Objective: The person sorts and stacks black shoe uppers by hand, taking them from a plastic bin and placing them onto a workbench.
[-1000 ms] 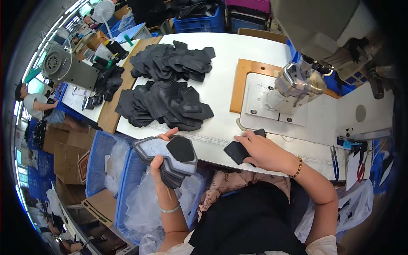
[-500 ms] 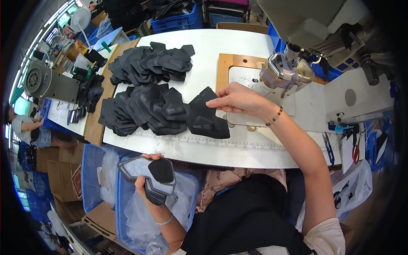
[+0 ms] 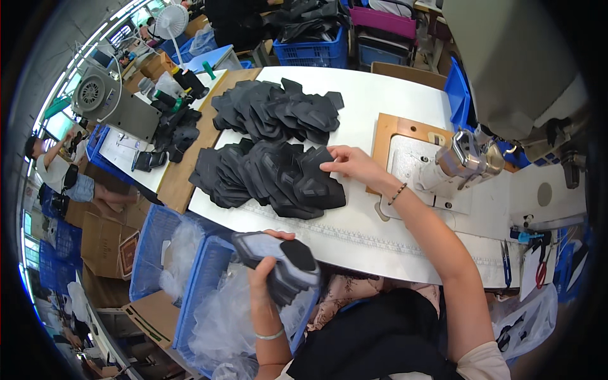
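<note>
My left hand (image 3: 265, 269) grips a stack of angular padded pieces (image 3: 297, 256), dark at the edges with light grey and black faces. It holds them over the table's front edge, above a blue bin. Out over the white table (image 3: 354, 244), my right hand (image 3: 356, 166) pinches the upper corner of a black angular piece (image 3: 324, 190). That piece lies against the right end of the near pile of black pieces (image 3: 244, 174). Behind it sits a second pile of similar black pieces (image 3: 272, 107).
To the right stands a sewing machine (image 3: 465, 155) with a wooden-framed plate (image 3: 383, 136). Scissors with red handles (image 3: 541, 272) hang at the right edge. Blue bins holding clear plastic (image 3: 215, 316) stand below the table. Thread spools (image 3: 187, 81) are at left, and another person (image 3: 60, 168) sits beyond.
The view has shifted. My right hand has brought the black piece left, tight against the near pile, where it had stuck out from it. The stack in my left hand has tilted.
</note>
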